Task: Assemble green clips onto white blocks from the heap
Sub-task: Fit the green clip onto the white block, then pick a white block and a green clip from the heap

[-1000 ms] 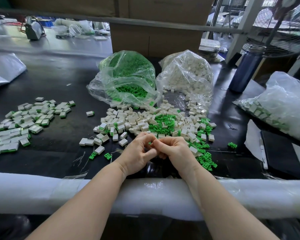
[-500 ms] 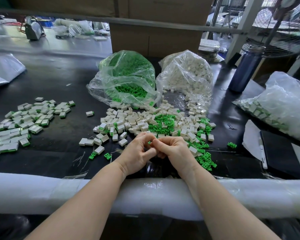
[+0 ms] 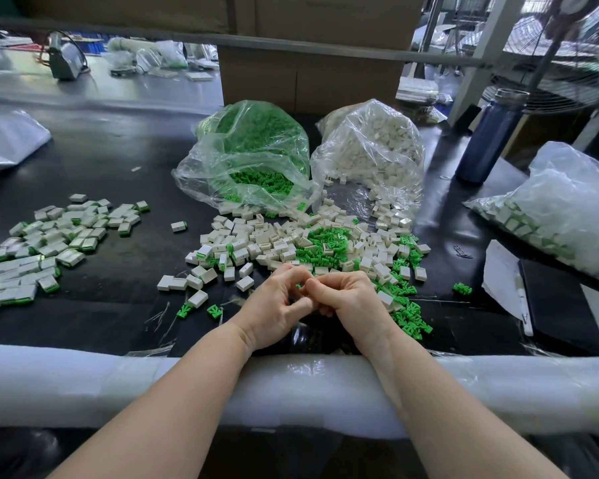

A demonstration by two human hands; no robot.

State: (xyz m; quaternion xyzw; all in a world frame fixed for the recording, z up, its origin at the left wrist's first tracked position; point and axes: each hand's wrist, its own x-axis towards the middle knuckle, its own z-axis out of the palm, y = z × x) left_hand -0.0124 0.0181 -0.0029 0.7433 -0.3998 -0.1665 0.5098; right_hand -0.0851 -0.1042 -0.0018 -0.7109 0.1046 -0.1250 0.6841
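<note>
- Two hands, left [image 3: 272, 305] and right [image 3: 351, 299], meet with fingers curled, fingertips touching; whatever they grip is hidden.
- Heap [image 3: 291, 243] of white blocks and green clips lies just beyond them on table [image 3: 118, 160].

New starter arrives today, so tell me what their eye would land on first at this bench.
Two hands, left hand and right hand, meet fingertip to fingertip at the near edge. Just beyond lies a heap of white blocks and green clips, spilling from a green bag and a white bag.
</note>
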